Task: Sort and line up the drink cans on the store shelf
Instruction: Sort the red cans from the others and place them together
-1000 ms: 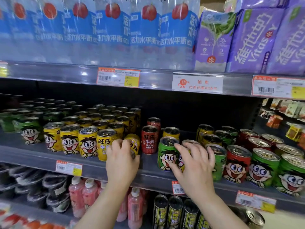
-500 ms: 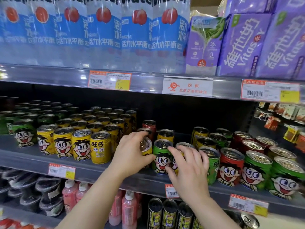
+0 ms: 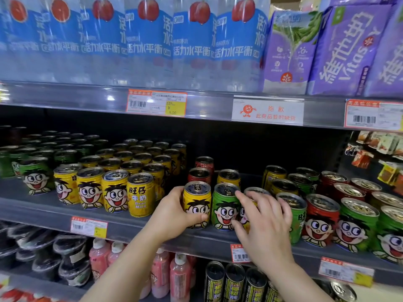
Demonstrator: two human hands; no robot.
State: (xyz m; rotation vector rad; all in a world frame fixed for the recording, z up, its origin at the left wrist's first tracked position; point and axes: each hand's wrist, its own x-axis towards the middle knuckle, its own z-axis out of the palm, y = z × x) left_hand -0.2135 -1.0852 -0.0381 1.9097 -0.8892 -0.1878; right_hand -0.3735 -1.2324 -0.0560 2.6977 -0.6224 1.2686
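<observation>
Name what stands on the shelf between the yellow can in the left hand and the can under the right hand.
One green cartoon-face drink can stands upright between the yellow drink can and the part-hidden can, seen in the head view.

Grey metal shelves (image 3: 54, 210) stand against a dark back panel (image 3: 239, 144), price labels (image 3: 156, 103) clipped along their front edges.

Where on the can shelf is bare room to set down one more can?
Bare shelf lies between the yellow row and the yellow can in the left hand. Right of the green can, cans stand crowded.
</observation>
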